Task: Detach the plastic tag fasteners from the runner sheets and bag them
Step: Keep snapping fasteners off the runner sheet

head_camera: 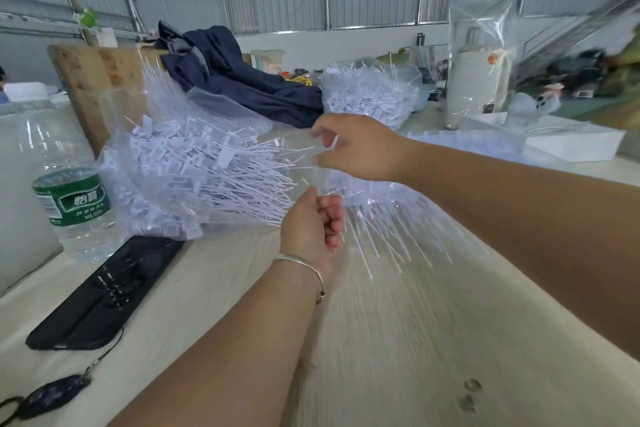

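At your far left a green-labelled water bottle (74,204) stands on the pale table (398,340), with a black pouch (104,295) lying in front of it. Just right of the bottle sits the clear bag (166,163), its mouth facing your hands and stuffed with white tag fasteners (207,170). Your left hand (311,225), bracelet on the wrist, has its fingers curled, pinching the bag's lower edge. Above it, your right hand (353,149) pinches the upper edge between thumb and fingertips. Loose fasteners (388,232) fan out beneath both hands. A second filled bag (370,94) rests farther back.
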The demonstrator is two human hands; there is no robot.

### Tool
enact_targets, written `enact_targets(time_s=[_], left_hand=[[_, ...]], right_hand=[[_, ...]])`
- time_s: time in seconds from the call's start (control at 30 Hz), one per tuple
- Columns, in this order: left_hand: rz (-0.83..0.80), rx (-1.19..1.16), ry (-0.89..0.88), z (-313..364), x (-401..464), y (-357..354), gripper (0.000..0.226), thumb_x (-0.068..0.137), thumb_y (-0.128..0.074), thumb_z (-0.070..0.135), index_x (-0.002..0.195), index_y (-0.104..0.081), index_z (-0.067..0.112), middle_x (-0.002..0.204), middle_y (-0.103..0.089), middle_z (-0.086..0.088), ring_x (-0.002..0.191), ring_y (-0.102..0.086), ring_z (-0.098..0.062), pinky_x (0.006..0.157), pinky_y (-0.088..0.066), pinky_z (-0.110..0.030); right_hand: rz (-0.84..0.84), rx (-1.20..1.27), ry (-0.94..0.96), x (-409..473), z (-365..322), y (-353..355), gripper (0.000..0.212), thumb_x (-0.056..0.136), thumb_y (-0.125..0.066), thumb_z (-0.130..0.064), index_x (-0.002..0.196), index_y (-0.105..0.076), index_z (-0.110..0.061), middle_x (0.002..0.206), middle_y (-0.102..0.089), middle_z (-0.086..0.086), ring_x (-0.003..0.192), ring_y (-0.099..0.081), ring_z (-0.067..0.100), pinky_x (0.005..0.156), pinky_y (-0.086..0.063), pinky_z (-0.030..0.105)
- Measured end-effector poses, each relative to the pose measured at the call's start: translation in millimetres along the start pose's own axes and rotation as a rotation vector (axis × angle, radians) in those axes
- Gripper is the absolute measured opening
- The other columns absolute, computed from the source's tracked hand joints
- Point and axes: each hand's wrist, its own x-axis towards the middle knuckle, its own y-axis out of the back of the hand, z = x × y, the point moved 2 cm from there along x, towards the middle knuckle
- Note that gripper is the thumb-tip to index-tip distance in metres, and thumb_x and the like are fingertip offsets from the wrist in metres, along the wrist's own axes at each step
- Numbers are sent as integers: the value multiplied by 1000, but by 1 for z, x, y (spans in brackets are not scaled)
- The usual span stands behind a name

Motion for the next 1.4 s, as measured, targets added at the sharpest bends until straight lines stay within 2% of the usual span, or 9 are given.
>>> enact_targets(time_s=[0.23,0.43,0.6,0.7,0.9,0.97,1.13,1.27,1.4], left_hand=[[26,685,-327,-4,-6,-10,25,86,-60,13,62,-66,14,67,-62,0,62,-53,-13,57,-38,-25],[-16,1072,-384,-19,-11,-12,13,78,-69,20,66,-74,17,74,-70,-5,68,-62,-16,64,-45,-25],[-22,1207,-509,-23,-12,-11,17,83,-62,18,70,-70,26,76,-68,12,81,-62,-5,67,-42,-9],[5,1400,-606,-24,-8,-17,25,84,-58,19,107,-69,20,109,-63,2,108,-55,-17,93,-45,-28],[-44,1583,-497,-21,16,-34,18,94,-46,15,104,-55,3,115,-51,-9,111,-49,-25,84,-37,-29],[-31,1596,-455,-20,23,-38,13,93,-46,15,97,-52,4,114,-51,-10,107,-50,-27,80,-36,-29],[68,1614,-418,-17,39,-46,19,86,-48,8,72,-39,16,99,-52,-10,106,-49,-32,80,-41,-34],[145,1705,-316,-20,52,-48,25,89,-45,16,112,-54,14,125,-46,-18,120,-45,-36,99,-42,-42],[166,1666,-252,-23,61,-47,38,87,-47,19,126,-46,14,134,-36,-20,110,-52,-38,88,-42,-38]], right_hand=[[-195,282,-274,-76,59,61,12,86,-63,-7,87,-73,1,76,-74,14,65,-68,19,61,-51,24],[-709,-100,-466,-121,84,39,20,91,-57,-13,98,-68,3,81,-72,16,60,-63,19,61,-46,23],[-433,-318,-363,-126,99,26,21,87,-50,-13,82,-69,-5,82,-70,7,73,-60,21,67,-48,28],[-204,-288,-324,-126,109,22,8,88,-50,-20,84,-57,-21,81,-55,-9,84,-55,18,70,-43,30],[-203,-248,-308,-131,120,-4,49,96,-42,-30,145,-35,-30,99,-56,-7,102,-56,22,82,-45,34],[-180,-274,-278,-135,123,-10,57,99,-38,-41,152,-18,-33,131,-50,4,120,-53,27,94,-46,42],[-88,-325,-291,-136,135,-13,63,98,-33,-55,152,-19,-27,142,-40,8,135,-34,29,104,-40,46],[-128,-334,-268,-134,136,-22,66,97,-27,-61,153,-18,-27,151,-34,7,141,-25,30,111,-30,48],[-151,-285,-245,-134,138,-27,67,97,-29,-60,154,-12,-29,158,-27,3,144,-22,27,114,-23,48]])
